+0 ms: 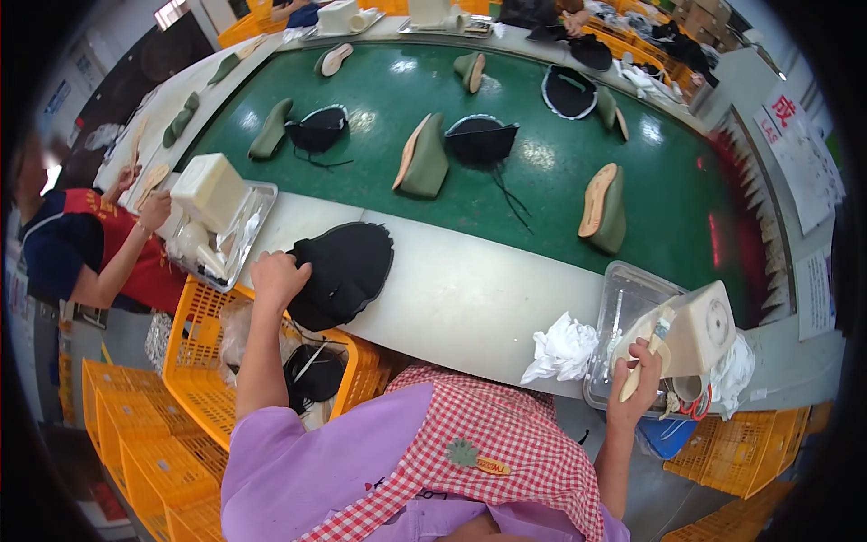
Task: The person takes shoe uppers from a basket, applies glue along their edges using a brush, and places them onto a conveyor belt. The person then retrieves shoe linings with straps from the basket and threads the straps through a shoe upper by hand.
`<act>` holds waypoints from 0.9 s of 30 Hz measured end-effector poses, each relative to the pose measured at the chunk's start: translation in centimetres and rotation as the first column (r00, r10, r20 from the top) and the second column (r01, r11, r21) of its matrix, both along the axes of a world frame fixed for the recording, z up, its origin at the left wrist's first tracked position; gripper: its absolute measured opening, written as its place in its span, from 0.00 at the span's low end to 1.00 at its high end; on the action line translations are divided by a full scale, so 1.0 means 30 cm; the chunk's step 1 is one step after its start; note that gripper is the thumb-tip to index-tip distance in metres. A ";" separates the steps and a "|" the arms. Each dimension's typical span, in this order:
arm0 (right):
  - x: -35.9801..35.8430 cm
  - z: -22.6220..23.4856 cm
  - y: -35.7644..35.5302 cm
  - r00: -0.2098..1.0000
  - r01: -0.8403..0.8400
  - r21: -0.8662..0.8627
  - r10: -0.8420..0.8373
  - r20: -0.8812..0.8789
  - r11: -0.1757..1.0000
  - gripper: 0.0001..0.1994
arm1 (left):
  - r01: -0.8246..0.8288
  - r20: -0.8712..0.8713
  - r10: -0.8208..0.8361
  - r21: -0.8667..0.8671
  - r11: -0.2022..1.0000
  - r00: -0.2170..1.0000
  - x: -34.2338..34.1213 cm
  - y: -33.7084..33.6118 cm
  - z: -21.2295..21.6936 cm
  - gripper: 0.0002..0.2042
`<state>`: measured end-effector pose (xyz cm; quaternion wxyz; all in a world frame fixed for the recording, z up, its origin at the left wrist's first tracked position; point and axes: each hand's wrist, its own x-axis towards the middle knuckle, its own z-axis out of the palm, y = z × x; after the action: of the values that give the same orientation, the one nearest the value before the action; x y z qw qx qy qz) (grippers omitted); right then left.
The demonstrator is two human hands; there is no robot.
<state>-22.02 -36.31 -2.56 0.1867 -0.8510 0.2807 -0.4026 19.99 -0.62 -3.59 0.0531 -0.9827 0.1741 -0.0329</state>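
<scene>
My left hand [280, 278] is closed on the edge of a black fabric shoe upper [348, 275], which lies partly on the white work surface near its front edge. At the right, my right hand [643, 384] grips a brush with a pale handle [630, 383], its bristles up beside a cream container [703, 327]. That container stands tilted in a clear tray [607, 334]. A crumpled white cloth [564, 348] lies left of the tray. Red-handled scissors [697, 404] are at the tray's near right corner.
Beyond the white ledge, a green conveyor belt [361, 190] carries several green wedge soles [433, 163] and black uppers [480, 142]. A yellow basket [200, 348] holding black pieces stands below my left arm. At the left, a co-worker [117, 226] works beside another tray [262, 217].
</scene>
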 end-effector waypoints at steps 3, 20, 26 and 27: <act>-0.011 -0.011 0.004 0.999 -0.025 0.036 0.024 0.040 0.999 0.15 | 0.212 0.263 -0.168 -0.151 0.965 0.950 0.050 -0.018 -0.009 0.11; -0.060 0.065 0.029 0.986 -0.087 0.032 0.082 0.146 0.996 0.14 | 0.363 0.088 -0.769 -0.911 0.195 0.633 -0.433 -0.568 0.241 0.04; -0.066 0.100 0.012 0.990 -0.103 0.091 0.093 0.105 0.991 0.15 | 0.495 0.116 -0.879 -0.856 0.147 0.463 -0.624 -0.720 0.226 0.05; -0.063 0.092 0.012 0.993 -0.096 0.073 0.090 0.078 0.993 0.16 | 0.531 0.115 -0.902 -0.836 0.138 0.416 -0.650 -0.733 0.232 0.06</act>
<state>-23.92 -35.96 0.19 0.2481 -0.8398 0.2487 -0.4139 0.48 -22.61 3.36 -0.4386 -0.6542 0.6100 0.0868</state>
